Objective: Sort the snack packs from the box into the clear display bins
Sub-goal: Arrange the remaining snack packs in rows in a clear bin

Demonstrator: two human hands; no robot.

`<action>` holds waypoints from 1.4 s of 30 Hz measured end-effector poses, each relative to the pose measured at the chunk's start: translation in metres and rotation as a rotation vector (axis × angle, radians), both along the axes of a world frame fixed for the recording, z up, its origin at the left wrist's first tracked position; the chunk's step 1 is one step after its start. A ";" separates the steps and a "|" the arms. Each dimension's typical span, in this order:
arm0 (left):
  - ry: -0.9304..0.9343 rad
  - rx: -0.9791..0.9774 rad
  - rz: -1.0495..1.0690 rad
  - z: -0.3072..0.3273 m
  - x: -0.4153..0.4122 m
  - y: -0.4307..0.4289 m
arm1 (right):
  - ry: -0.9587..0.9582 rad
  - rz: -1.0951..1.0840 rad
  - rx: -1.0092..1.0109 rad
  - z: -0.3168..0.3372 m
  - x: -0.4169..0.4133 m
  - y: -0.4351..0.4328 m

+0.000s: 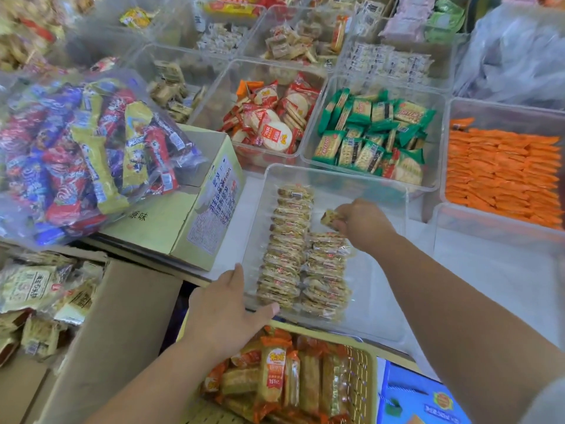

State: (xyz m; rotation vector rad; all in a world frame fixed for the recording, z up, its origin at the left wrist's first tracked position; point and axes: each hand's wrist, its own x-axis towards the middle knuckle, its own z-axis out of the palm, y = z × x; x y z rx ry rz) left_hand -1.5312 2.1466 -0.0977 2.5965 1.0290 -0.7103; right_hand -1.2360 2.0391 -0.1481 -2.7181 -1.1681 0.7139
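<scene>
Placement is proceeding in the near bin. The right grip (357,223) is pinching one small clear-wrapped golden cracker pack (330,218) between thumb and curled fingertips. It is holding the pack by its right end, and the rest is sticking out to the left of the grip. The grip is hovering inside the clear rectangular plastic display bin (379,289), which is sitting at the near edge of the white counter (489,270).

Two rows of like packs are standing on edge in the bin, running from its near wall toward its far wall. The left row (289,246) is reaching close to the far wall. The right row (325,276) is stopping roughly halfway along.

Key relation: the held pack is hanging just beyond the far end of the right row and just beside the left row. Whether it is touching either row cannot be told. Its long axis is lying roughly across the bin, left wall to right wall, a little tilted, and is close to matching the packs already filed. The open slot is lying directly below the grip.

Judgement: the coming move is calling for a short drop and a nudge back toward the near wall, with little or no turning.

The left grip (226,304) is holding nothing. It is resting open on the bin's near-left corner with the thumb lying along the near rim, probably steadying the bin. It is well apart from the slot, so the right grip is the nearer one.
</scene>
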 end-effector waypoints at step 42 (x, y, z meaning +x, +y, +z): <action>-0.543 -0.061 0.086 0.042 -0.128 0.000 | 0.147 -0.335 0.380 0.038 -0.146 0.005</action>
